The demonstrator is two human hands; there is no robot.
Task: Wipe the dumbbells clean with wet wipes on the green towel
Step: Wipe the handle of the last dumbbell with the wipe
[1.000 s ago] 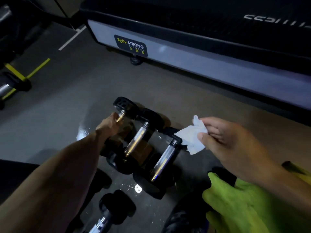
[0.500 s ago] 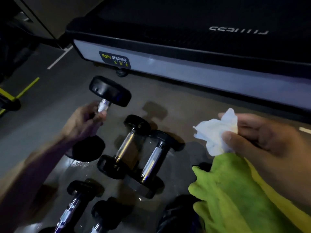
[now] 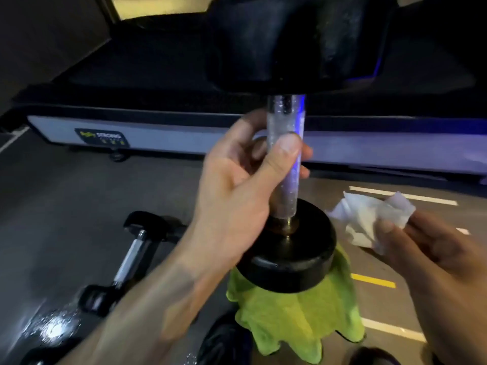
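the left hand (image 3: 237, 196) grips one dumbbell (image 3: 286, 180) upright by its bar, lower head resting on the one green towel (image 3: 297, 320), the right hand (image 3: 432, 259) pinches one crumpled wipe (image 3: 369, 217) beside it, and one more dumbbell (image 3: 131, 254) lies on the floor (image 3: 66, 206).

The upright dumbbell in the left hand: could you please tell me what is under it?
Under the dumbbell, which the left hand holds upright by the handle, lies the green towel. Its bottom weight sits over the towel; whether they touch, and what the towel covers, cannot be seen.
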